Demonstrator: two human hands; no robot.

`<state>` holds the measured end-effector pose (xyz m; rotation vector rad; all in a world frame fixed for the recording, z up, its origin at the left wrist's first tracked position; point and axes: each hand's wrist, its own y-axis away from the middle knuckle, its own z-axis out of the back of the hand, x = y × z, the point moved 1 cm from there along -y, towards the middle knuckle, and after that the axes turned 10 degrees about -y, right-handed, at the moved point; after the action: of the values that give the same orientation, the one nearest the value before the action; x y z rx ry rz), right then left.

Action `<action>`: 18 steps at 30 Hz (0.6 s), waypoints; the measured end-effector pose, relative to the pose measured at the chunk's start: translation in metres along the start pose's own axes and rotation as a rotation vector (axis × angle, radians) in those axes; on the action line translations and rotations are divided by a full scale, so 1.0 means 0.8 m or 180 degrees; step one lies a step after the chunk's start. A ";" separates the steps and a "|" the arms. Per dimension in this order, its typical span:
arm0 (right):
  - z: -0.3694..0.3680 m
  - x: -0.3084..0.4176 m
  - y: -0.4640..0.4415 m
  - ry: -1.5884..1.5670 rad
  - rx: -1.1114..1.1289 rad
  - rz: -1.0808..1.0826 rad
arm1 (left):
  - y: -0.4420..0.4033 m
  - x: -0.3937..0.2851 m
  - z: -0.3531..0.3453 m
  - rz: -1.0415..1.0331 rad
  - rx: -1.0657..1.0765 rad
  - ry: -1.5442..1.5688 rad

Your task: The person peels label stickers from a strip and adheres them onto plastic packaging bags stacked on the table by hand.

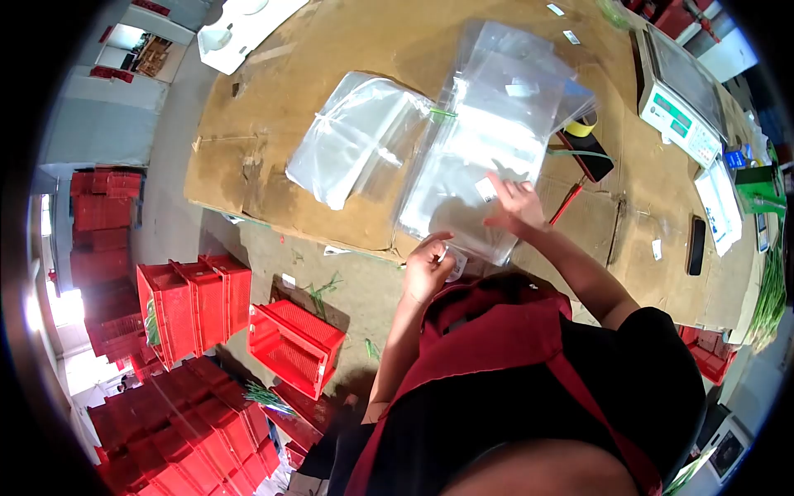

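Note:
A stack of clear plastic bags (463,153) lies on the cardboard-covered table, right in front of me. My right hand (519,207) is over its near part, thumb and index finger apart. A small white label (486,189) sits at the index fingertip; whether it is stuck to the finger or to the top bag I cannot tell. My left hand (426,266) is at the table's near edge with curled fingers, pinching what looks like a white label piece (455,263). A second pile of clear bags (356,136) lies to the left.
A digital scale (682,103) stands at the right. Near the bags lie a yellow tape roll (581,126), a black phone-like object (585,157) and a red pen (566,203). Another phone (696,245) lies further right. Red crates (296,347) stand on the floor at left.

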<state>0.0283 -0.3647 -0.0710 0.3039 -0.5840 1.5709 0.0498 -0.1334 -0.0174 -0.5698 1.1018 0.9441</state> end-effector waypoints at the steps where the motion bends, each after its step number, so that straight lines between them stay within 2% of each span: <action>1: -0.002 0.000 0.003 0.0001 -0.0007 0.0018 | 0.000 -0.001 0.001 -0.0112 0.0013 -0.0118; 3: -0.014 0.003 0.014 -0.0588 0.0117 0.0826 | 0.006 0.011 0.001 -0.0211 -0.0131 -0.0170; 4: -0.021 -0.001 0.016 -0.0732 0.0408 0.0242 | 0.009 0.019 0.001 0.0095 -0.0086 -0.0143; 5: -0.023 -0.002 0.015 -0.0733 0.0410 0.0244 | 0.010 0.020 0.001 0.0396 -0.0036 -0.0113; 8: -0.022 -0.007 0.007 -0.0597 0.0571 0.0009 | 0.010 0.014 0.000 0.0506 -0.0021 -0.0037; 11: 0.001 -0.010 -0.004 -0.2635 0.0429 -0.0225 | 0.011 0.021 0.002 0.0471 -0.0004 -0.0302; 12: 0.000 -0.016 -0.006 -0.2920 0.0415 -0.0739 | 0.012 0.031 0.003 0.0468 -0.0007 -0.0300; 15: 0.019 -0.019 -0.015 -0.2467 0.0283 -0.0616 | 0.011 0.043 0.004 0.0399 -0.0154 -0.0388; 17: 0.015 -0.020 -0.011 -0.2716 0.0252 -0.0687 | 0.009 0.033 0.004 0.0321 -0.0135 -0.0531; 18: 0.014 -0.020 -0.010 -0.2748 0.0457 -0.0846 | 0.008 0.024 0.005 0.0320 -0.0135 -0.0532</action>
<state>0.0357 -0.3839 -0.0684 1.1495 -1.0374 1.1769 0.0491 -0.1206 -0.0335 -0.4644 0.9692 1.0849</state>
